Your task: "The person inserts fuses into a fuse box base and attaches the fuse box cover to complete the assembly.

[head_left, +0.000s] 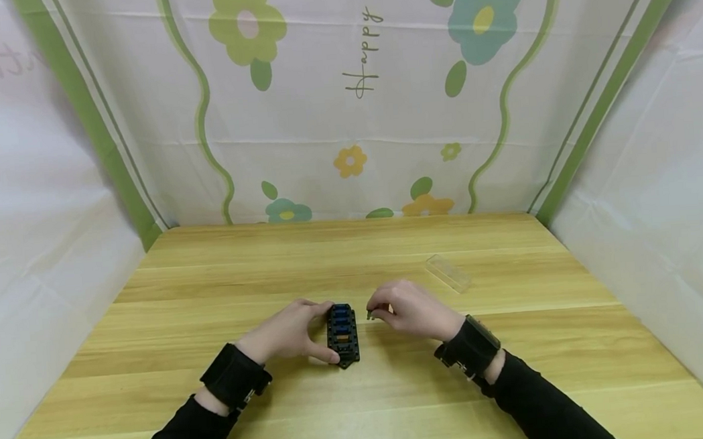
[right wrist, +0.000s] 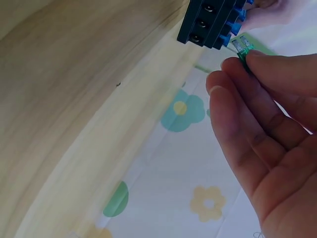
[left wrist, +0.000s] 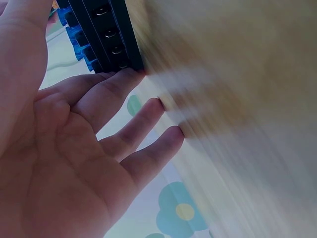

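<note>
A black fuse block (head_left: 352,347) lies on the table with a row of blue blade fuses (head_left: 341,321) and an orange fuse (head_left: 343,339) toward its near end. My left hand (head_left: 288,332) holds the block from the left, its thumb at the near end and a forefinger at the far end. In the left wrist view its other fingers stretch out beside the block. Just right of the block, my right hand (head_left: 410,310) pinches a small green blade fuse (right wrist: 243,52) between thumb and fingertips. The fuse's two metal prongs stick out, apart from the block.
A clear plastic cover (head_left: 448,272) lies on the wooden table (head_left: 257,265) beyond my right hand. White cloth with printed flowers (head_left: 345,119) hangs behind the table's back edge, and white cloth walls stand at both sides.
</note>
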The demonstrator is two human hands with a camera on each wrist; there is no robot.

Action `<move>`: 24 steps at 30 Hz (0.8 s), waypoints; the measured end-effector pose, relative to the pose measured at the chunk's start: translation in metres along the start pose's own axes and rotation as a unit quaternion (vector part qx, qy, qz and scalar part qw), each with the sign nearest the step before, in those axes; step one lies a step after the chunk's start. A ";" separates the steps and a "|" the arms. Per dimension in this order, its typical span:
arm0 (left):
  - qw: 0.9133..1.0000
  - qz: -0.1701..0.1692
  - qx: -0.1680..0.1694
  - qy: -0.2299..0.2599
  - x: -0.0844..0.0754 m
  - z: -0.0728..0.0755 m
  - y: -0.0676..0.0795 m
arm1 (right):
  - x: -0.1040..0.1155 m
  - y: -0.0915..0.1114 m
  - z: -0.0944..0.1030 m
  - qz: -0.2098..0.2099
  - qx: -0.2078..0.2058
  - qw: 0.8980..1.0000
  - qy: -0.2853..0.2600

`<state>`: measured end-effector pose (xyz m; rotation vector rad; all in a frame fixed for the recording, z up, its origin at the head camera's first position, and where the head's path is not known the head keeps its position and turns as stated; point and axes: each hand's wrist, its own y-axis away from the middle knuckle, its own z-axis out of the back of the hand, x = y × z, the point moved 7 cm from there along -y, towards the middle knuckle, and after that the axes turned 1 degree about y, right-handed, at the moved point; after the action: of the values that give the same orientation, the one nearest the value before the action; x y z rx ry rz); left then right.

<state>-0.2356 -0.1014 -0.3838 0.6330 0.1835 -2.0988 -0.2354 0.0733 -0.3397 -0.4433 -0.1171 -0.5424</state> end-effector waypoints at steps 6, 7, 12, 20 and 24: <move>1.000 -0.004 -0.002 -0.006 0.001 -0.001 0.000 | 0.010 -0.002 -0.002 0.014 -0.001 1.000 -0.006; 1.000 -0.005 -0.002 -0.006 0.001 -0.001 0.000 | 0.012 -0.002 -0.001 0.016 -0.003 1.000 -0.006; 1.000 -0.008 -0.004 -0.008 0.001 -0.001 -0.001 | 0.025 -0.004 0.002 0.035 -0.014 0.999 -0.007; 1.000 -0.019 -0.007 -0.015 0.000 0.000 -0.002 | 0.041 -0.009 -0.003 0.058 -0.007 0.998 -0.012; 0.999 -0.027 -0.011 -0.017 -0.002 0.001 -0.002 | 0.046 -0.011 -0.007 0.057 0.009 0.998 -0.013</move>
<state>-0.2368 -0.0995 -0.3824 0.5857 0.2063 -2.1550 -0.2020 0.0400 -0.3318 -0.4362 -0.1215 -0.4240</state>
